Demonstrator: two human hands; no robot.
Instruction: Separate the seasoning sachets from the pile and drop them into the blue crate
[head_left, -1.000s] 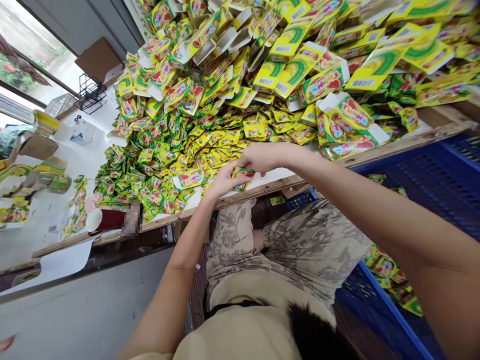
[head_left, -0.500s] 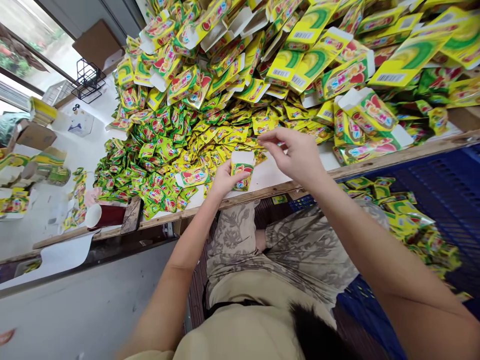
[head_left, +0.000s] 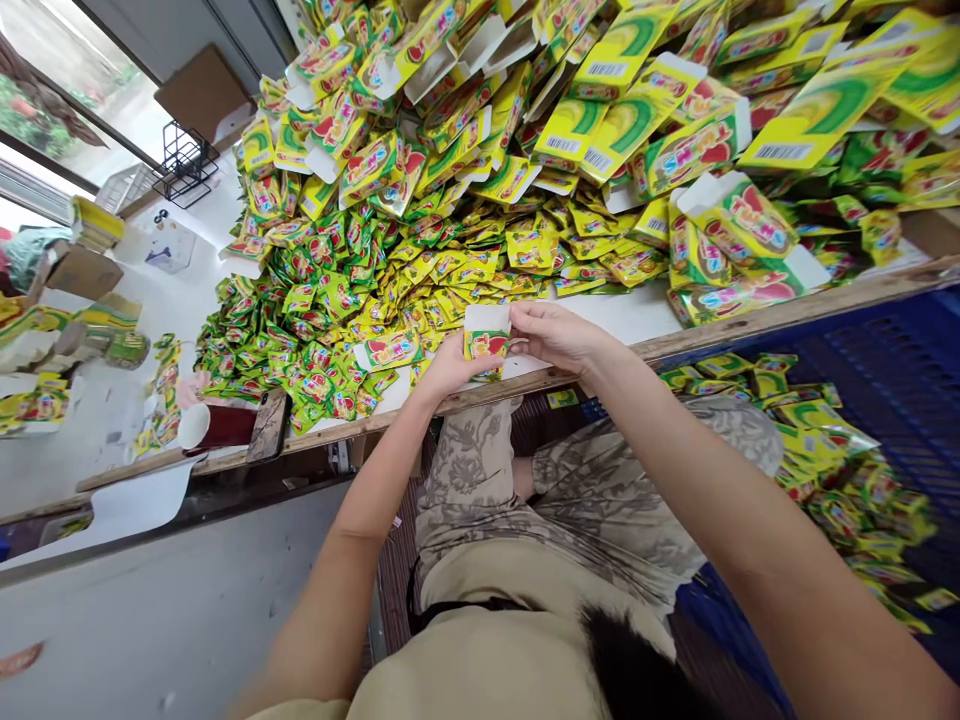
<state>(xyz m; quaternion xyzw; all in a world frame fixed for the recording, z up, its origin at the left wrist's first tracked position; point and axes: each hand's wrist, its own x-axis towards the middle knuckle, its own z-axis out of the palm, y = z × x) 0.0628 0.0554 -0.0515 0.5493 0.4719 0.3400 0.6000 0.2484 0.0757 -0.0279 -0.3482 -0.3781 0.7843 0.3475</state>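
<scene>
Near the table's front edge, my left hand [head_left: 448,372] is closed around a small yellow and green candy box [head_left: 486,343], its white flap standing up at the top. Against the box's right side, my right hand [head_left: 553,338] is closed, thumb and fingertips at the box's edge by the flap. Whether a packet is also between those fingers is hidden. Just left of my left hand lies another candy box [head_left: 393,350], its white end flap out. Behind the hands spread loose yellow candy packets [head_left: 457,268] and green candy packets [head_left: 300,300].
Many more boxes [head_left: 622,125] are heaped along the back and right. To the left are a dark red cup [head_left: 225,427], a phone [head_left: 268,425] and a black wire rack [head_left: 186,165]. Below right, a blue crate [head_left: 877,390] holds filled packs. The table's wooden edge [head_left: 720,335] runs in front.
My right hand has come down and left from above the yellow packets to the side of the box. My left hand keeps its hold on the box, almost in place.
</scene>
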